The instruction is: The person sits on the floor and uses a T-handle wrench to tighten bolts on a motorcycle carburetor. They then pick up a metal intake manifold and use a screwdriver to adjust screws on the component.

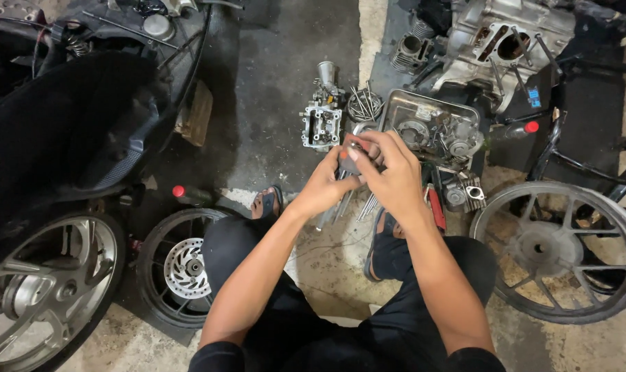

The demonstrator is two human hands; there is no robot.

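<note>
Both hands meet over the floor in front of my knees. My left hand [325,184] grips a small grey metal engine part [349,163] from below. My right hand [390,167] wraps over the same part from above, fingers curled on its top. Several long metal bolts or rods [365,204] show just under the hands; whether they are held or lying on the floor I cannot tell. A grey cylinder head [321,124] stands on the concrete just beyond the hands.
A metal tray [402,103] of engine parts sits ahead right, with a can of bolts [363,105] beside it. An engine block [506,41] lies behind. Wheels stand at right [558,251] and left [182,265]; a dark motorcycle body [65,131] fills the left.
</note>
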